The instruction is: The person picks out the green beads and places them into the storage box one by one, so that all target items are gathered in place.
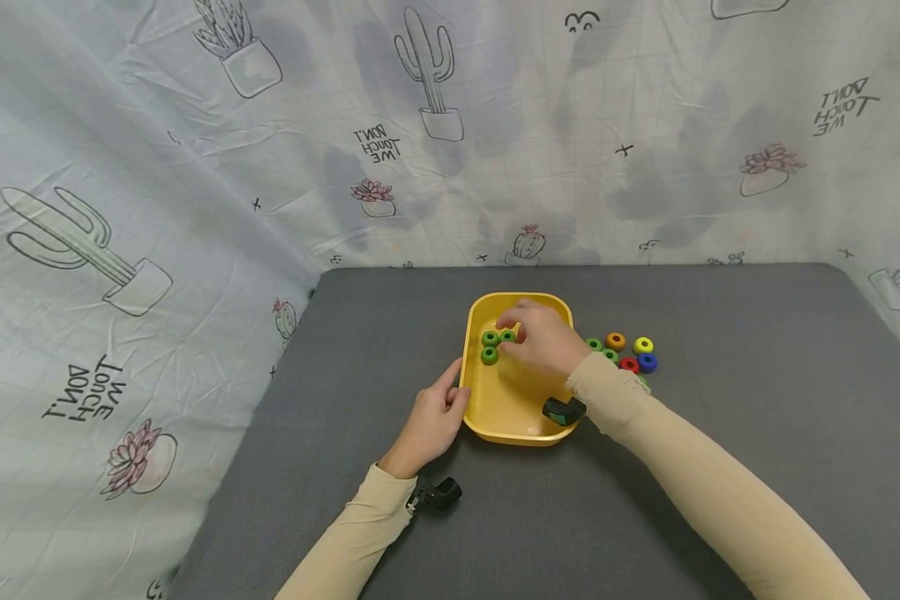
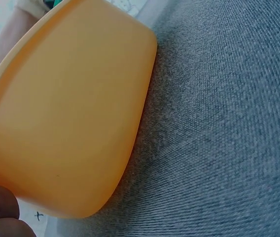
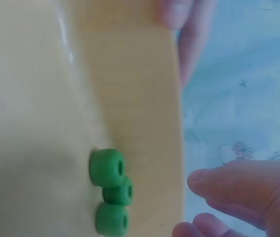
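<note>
A yellow plastic tray [image 1: 506, 408] lies on the grey table, with three green beads [image 1: 489, 355] at its far left inside. In the right wrist view, the green beads [image 3: 111, 219] sit close together beside the tray wall. My left hand [image 1: 427, 421] holds the tray's left rim, thumb at the edge and a finger along the outer side. Over the tray hovers my right hand [image 1: 543, 337], thumb and fingers apart near the beads. Nothing shows between its fingers [image 3: 238, 185] in the right wrist view.
Right of the tray lie loose beads, partly behind the right forearm: green [image 1: 594, 343], orange [image 1: 615, 341], yellow [image 1: 642, 345], red [image 1: 629, 365] and blue [image 1: 647, 362]. A printed cloth [image 1: 495, 183] hangs behind the table [image 1: 757, 400] and at its left.
</note>
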`<state>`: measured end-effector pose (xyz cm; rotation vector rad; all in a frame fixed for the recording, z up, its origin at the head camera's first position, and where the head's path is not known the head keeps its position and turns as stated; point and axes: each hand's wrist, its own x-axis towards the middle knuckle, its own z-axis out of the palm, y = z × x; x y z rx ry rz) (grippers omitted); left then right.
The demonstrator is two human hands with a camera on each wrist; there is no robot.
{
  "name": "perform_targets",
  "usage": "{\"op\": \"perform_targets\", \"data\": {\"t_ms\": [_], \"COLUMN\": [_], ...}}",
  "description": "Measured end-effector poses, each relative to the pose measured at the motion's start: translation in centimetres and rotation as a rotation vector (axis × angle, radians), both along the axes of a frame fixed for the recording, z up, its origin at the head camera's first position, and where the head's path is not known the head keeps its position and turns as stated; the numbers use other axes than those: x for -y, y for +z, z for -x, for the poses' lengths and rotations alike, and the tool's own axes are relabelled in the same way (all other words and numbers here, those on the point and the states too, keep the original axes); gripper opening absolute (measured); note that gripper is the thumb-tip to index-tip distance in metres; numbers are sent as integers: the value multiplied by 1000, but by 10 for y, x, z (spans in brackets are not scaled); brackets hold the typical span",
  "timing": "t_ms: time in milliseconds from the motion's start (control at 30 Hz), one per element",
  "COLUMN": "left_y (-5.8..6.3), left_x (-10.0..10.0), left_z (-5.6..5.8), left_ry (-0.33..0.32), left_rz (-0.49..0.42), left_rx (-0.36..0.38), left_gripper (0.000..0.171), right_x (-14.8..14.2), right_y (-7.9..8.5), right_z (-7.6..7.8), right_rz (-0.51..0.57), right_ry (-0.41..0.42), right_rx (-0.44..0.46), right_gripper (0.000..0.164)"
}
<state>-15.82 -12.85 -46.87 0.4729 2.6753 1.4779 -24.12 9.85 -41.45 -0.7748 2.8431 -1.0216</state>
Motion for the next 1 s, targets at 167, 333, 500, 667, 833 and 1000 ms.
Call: {"op": "perform_targets", "data": {"t_ms": [167, 333, 500, 667, 833, 1000], "left_y": [-1, 0, -2, -2, -1, -1], "left_x": [-1, 0, 0, 0, 1, 0], "left_z": [0, -1, -1, -2, -2, -2], "left_ry": [8, 2, -1, -1, 0, 4], "left_rz": [0, -12, -23, -27, -17, -16], "left_rx": [4, 2, 11, 16, 18, 16], "left_gripper": [54, 54, 55, 55, 55, 55], "right_x": [-15, -30, -48, -66, -84, -101], "right_y": [6, 9, 6, 5, 3, 0], "right_z": [-11, -23, -35, -51, -63, -72], "right_rz": [38, 59, 72, 90, 105, 115], "right_ry": [-36, -82, -132, -167, -199, -228], "right_rx": [-23, -20, -16, -52, -98, -145], "right_gripper": [29, 27, 26, 29, 29, 28]}}
